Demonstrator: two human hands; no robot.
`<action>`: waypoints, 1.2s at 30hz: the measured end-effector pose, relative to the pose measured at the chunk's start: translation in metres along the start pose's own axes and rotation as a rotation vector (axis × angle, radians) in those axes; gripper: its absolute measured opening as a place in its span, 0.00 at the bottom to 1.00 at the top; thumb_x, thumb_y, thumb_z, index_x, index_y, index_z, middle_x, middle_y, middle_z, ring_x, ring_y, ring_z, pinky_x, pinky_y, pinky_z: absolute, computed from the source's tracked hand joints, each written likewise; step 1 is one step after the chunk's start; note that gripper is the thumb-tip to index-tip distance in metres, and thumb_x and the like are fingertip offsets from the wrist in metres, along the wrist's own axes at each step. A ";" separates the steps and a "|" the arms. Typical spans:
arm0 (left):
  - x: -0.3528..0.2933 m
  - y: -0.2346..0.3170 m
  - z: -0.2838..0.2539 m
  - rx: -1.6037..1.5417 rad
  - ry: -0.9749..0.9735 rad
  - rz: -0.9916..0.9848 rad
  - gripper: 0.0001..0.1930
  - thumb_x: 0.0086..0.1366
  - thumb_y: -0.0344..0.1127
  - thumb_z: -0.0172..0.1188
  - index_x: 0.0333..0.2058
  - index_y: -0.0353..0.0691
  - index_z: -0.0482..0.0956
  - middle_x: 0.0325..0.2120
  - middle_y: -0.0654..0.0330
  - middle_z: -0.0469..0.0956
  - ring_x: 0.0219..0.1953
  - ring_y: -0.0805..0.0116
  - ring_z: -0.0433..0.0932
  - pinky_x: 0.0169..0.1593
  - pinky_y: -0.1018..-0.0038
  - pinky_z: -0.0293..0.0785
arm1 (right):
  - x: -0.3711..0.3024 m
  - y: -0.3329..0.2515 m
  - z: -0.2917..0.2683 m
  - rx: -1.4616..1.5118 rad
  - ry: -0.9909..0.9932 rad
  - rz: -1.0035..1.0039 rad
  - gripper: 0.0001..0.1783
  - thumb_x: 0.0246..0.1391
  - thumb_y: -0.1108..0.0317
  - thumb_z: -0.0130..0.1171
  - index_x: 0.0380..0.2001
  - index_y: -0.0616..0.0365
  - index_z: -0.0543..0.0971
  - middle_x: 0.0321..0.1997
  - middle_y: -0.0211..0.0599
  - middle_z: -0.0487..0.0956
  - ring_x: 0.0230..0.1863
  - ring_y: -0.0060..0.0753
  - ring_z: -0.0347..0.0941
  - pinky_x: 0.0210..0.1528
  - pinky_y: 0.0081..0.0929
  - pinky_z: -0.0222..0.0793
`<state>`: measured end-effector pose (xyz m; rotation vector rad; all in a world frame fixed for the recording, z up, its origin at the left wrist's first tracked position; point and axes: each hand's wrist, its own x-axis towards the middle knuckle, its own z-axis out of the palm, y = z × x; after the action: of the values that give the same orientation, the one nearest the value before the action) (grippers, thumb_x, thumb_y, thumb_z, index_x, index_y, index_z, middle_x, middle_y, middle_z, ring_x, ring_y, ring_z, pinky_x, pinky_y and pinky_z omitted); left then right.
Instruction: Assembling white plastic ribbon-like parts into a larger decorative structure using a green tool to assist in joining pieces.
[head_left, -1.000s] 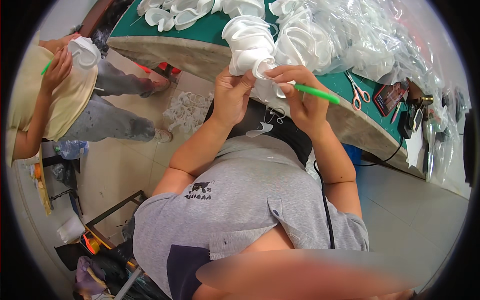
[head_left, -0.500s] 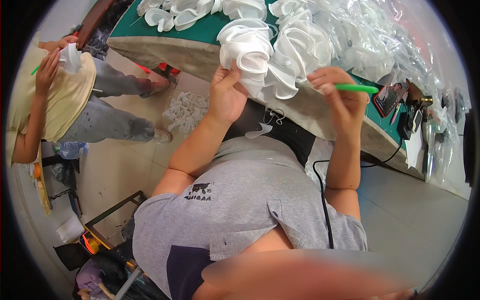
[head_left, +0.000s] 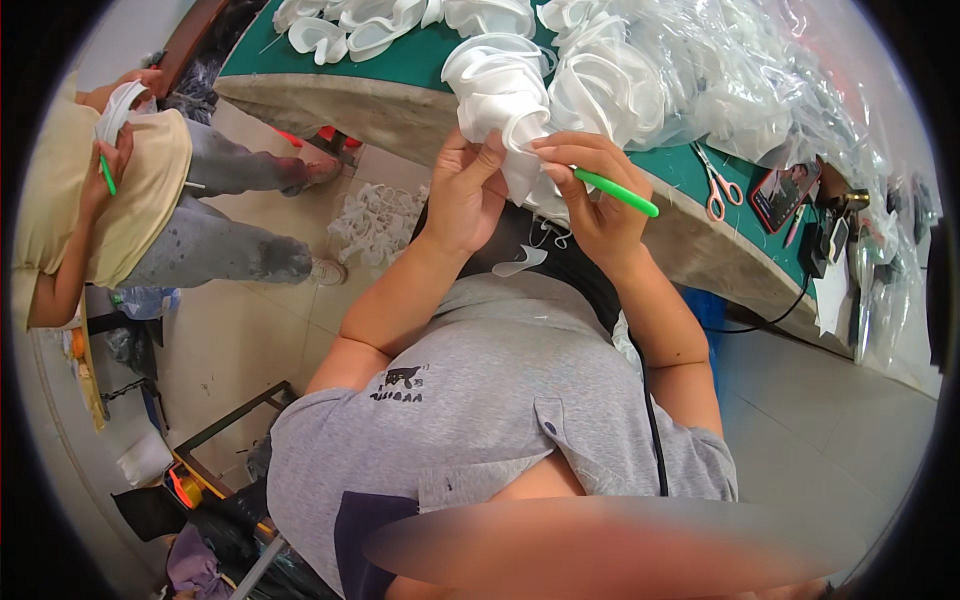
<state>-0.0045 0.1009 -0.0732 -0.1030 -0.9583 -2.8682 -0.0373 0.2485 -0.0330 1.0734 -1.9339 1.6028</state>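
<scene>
"Which step is this, would you say?"

"Trimming or picking at an edge, I reckon. The left hand (head_left: 470, 195) has its thumb and fingers closed on the near end of that white bundle (head_left: 503, 90), and the right hand (head_left: 605, 200) meets it there."

"Holding what?"

"A slim green tool (head_left: 618, 190), pinched in narrowed fingers, their tips right at the bundle's edge. I can't make out its working end."

"And which way does everything point?"

"The bundle's long axis runs away from the person, leaning a little left at the far end; its narrow end droops toward us between the hands. The tool slants crosswise, its rounded butt to the right and back toward the person."

"Where's the bundle, exactly?"

"Held at the near edge of the table (head_left: 400, 107); I can't tell whether it touches. Scissors (head_left: 716, 190) lie well to the right."

"So what does the next move call for?"

"A steady left grip, I'd think, and a small, careful stroke from the right, clear of the neighbouring folds."
</scene>
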 end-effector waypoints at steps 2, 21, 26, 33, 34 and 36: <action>0.000 0.000 0.000 -0.006 0.011 -0.002 0.14 0.65 0.33 0.56 0.49 0.40 0.72 0.45 0.59 0.76 0.47 0.69 0.75 0.52 0.70 0.71 | 0.000 0.000 0.000 -0.015 -0.006 -0.008 0.07 0.47 0.76 0.64 0.32 0.60 0.79 0.35 0.37 0.80 0.34 0.35 0.77 0.34 0.25 0.71; 0.026 0.050 -0.057 -0.483 0.118 0.068 0.17 0.59 0.20 0.52 0.48 0.31 0.70 0.42 0.53 0.74 0.49 0.62 0.72 0.60 0.61 0.65 | 0.053 0.078 -0.096 -0.517 0.618 -0.125 0.08 0.61 0.75 0.49 0.33 0.71 0.73 0.35 0.51 0.81 0.32 0.37 0.81 0.37 0.30 0.80; 0.029 0.041 -0.059 -0.760 -0.024 -0.332 0.18 0.64 0.30 0.49 0.51 0.29 0.67 0.51 0.49 0.71 0.55 0.55 0.67 0.62 0.56 0.59 | 0.050 0.054 -0.080 -0.158 0.590 -0.052 0.09 0.63 0.73 0.47 0.35 0.71 0.72 0.37 0.55 0.80 0.35 0.42 0.80 0.40 0.34 0.80; 0.026 0.025 -0.036 -0.519 -0.048 -0.669 0.24 0.64 0.50 0.54 0.50 0.37 0.72 0.46 0.56 0.76 0.48 0.61 0.75 0.52 0.64 0.73 | 0.021 0.014 -0.070 0.414 0.192 0.118 0.11 0.63 0.68 0.49 0.38 0.68 0.72 0.37 0.53 0.79 0.38 0.42 0.79 0.41 0.38 0.79; 0.025 0.026 -0.040 -0.517 -0.048 -0.666 0.24 0.64 0.50 0.54 0.50 0.37 0.72 0.46 0.56 0.76 0.48 0.61 0.75 0.52 0.64 0.73 | 0.016 0.009 -0.070 0.317 0.202 0.045 0.11 0.63 0.68 0.49 0.37 0.68 0.72 0.37 0.53 0.79 0.37 0.43 0.79 0.40 0.38 0.79; 0.024 0.029 -0.045 -0.128 -0.024 -0.419 0.15 0.65 0.42 0.56 0.44 0.37 0.76 0.35 0.61 0.79 0.29 0.76 0.77 0.31 0.81 0.75 | 0.016 0.013 -0.076 0.017 0.437 -0.160 0.12 0.63 0.68 0.48 0.36 0.70 0.72 0.36 0.56 0.79 0.36 0.45 0.79 0.39 0.39 0.80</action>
<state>-0.0257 0.0487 -0.0892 0.0606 -0.8899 -3.3169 -0.0692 0.3172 -0.0098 0.7789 -1.5116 1.6054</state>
